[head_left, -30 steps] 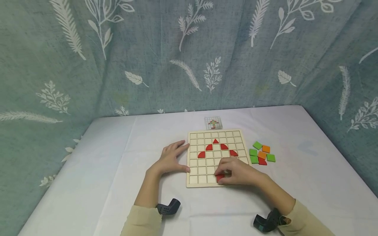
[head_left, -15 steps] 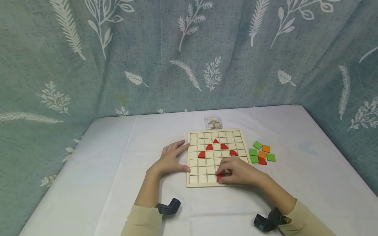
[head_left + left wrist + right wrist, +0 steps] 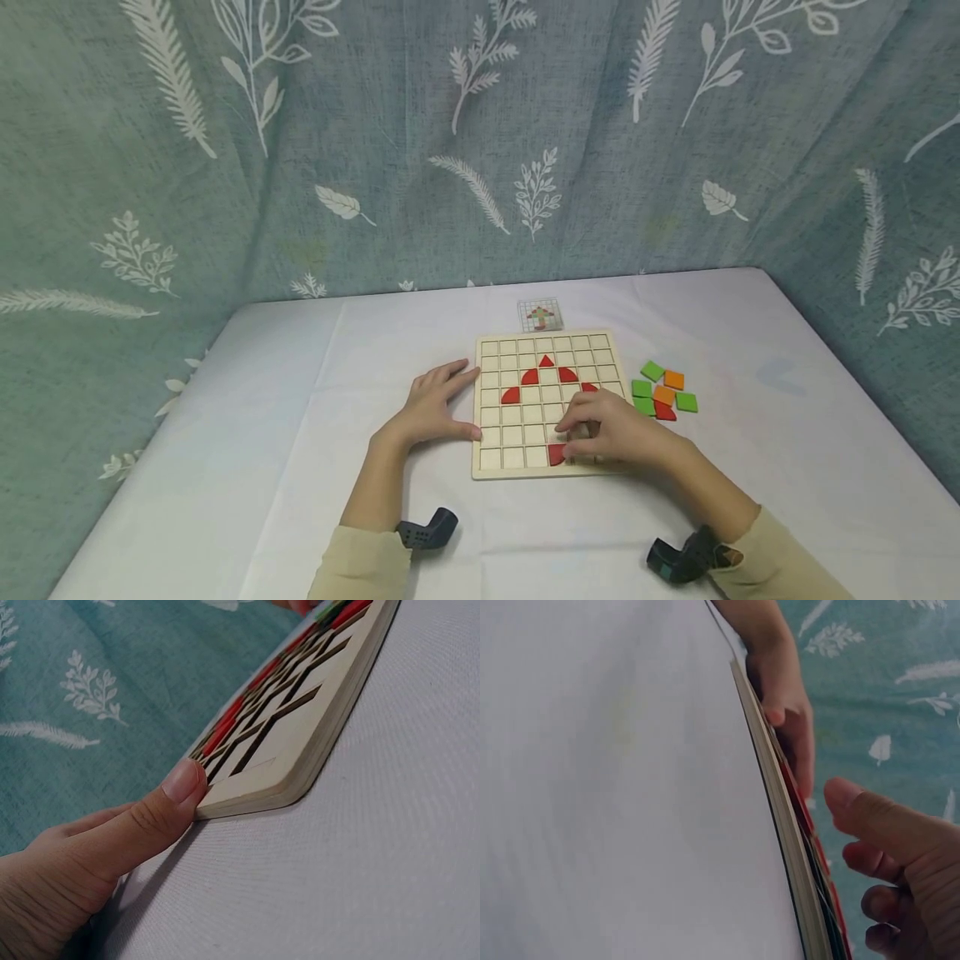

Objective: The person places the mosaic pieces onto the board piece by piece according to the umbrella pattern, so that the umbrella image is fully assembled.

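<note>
A wooden grid board (image 3: 512, 457) lies flat on the table, with a red triangle (image 3: 546, 362) and several red quarter-circle tiles (image 3: 511, 396) set in its cells. My left hand (image 3: 431, 404) rests at the board's left side, fingers spread, thumb and a fingertip touching the edge. My right hand (image 3: 611, 429) is over the lower right of the board, fingers loosely bent and thumb apart from them, with nothing held. Just left of its thumb, one red quarter-circle tile (image 3: 555, 454) sits in a bottom-row cell. The right hand covers several cells and part of another red tile (image 3: 588, 387).
Right of the board lie loose green tiles (image 3: 686, 402), orange tiles (image 3: 673, 380) and a red quarter-circle (image 3: 665, 412). A small pattern card (image 3: 540, 316) lies behind the board. A leaf-patterned curtain (image 3: 420, 208) hangs behind the white table (image 3: 360, 342).
My right hand has let go of the bottom-row red tile and moved slightly up and to the right, uncovering more of that tile. The left hand has stayed on the board's edge.
</note>
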Demonstrator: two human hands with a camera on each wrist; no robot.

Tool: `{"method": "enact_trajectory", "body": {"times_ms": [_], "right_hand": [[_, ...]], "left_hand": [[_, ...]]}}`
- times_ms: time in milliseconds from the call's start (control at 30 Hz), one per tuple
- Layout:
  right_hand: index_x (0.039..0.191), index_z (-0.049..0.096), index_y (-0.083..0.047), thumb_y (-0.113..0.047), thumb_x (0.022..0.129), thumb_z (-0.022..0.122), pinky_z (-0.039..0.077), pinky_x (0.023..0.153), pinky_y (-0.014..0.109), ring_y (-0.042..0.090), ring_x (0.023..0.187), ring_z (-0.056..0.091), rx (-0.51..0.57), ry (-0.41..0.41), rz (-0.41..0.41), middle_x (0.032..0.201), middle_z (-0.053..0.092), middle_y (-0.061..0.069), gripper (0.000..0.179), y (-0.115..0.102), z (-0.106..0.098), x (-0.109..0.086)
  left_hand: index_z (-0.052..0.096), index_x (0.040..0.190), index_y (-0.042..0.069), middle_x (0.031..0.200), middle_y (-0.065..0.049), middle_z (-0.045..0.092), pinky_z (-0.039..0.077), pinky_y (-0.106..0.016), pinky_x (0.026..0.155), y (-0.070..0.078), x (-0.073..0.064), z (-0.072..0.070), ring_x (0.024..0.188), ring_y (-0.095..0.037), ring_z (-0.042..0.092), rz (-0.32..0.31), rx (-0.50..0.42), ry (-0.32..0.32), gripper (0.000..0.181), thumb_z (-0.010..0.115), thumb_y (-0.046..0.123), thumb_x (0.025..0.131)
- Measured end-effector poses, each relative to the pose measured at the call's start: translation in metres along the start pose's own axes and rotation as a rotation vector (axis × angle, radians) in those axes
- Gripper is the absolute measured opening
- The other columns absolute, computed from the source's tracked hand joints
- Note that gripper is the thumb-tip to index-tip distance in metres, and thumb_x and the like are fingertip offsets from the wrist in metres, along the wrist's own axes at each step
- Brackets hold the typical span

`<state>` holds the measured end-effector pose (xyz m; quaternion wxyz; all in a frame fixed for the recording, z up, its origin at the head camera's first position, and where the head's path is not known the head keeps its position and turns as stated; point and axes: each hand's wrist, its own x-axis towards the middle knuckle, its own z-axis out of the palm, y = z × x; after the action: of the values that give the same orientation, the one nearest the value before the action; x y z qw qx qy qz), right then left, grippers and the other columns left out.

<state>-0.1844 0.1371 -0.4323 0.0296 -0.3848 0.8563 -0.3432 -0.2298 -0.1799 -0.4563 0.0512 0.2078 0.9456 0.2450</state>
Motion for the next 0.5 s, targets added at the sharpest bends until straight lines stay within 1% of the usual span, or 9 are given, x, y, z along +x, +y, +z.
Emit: {"method": "enact_trajectory", "body": {"times_ms": [167,267,367,500], "right_hand": [[0.095,0.075,-0.019,-0.030,0.077,0.079,0.043,0.072,0.024,0.007,0.083,0.050,0.004,0.036,0.048,0.091,0.064,-0.009,0.022,0.004,-0.008,-0.009],[0.096,0.074,-0.019,-0.031,0.077,0.078,0.044,0.069,0.024,0.009,0.082,0.050,0.011,0.048,0.065,0.091,0.064,-0.008,0.022,0.007,-0.011,-0.014],[0.097,0.074,-0.019,-0.032,0.078,0.077,0.045,0.068,0.023,0.010,0.081,0.050,0.020,0.062,0.082,0.091,0.063,-0.008,0.023,0.011,-0.014,-0.018],[0.098,0.074,-0.016,-0.030,0.078,0.077,0.046,0.065,0.022,0.011,0.078,0.051,0.044,0.092,0.093,0.090,0.063,-0.005,0.024,0.015,-0.019,-0.024]], "left_hand": [[0.039,0.146,0.023,0.154,-0.003,0.027,0.017,-0.049,0.112,0.001,0.000,0.001,0.141,-0.027,0.021,0.018,-0.003,-0.002,0.106,0.080,0.063,0.056],[0.039,0.145,0.023,0.154,-0.004,0.028,0.017,-0.049,0.112,0.002,0.000,0.001,0.141,-0.027,0.021,0.021,-0.008,0.000,0.107,0.080,0.063,0.056],[0.039,0.146,0.024,0.154,-0.002,0.027,0.017,-0.049,0.112,0.002,-0.001,0.000,0.142,-0.026,0.020,0.007,-0.010,0.000,0.107,0.080,0.063,0.055],[0.039,0.146,0.024,0.154,-0.002,0.027,0.017,-0.049,0.112,0.001,-0.002,-0.001,0.142,-0.026,0.020,-0.004,-0.014,0.001,0.108,0.080,0.063,0.054]]}}
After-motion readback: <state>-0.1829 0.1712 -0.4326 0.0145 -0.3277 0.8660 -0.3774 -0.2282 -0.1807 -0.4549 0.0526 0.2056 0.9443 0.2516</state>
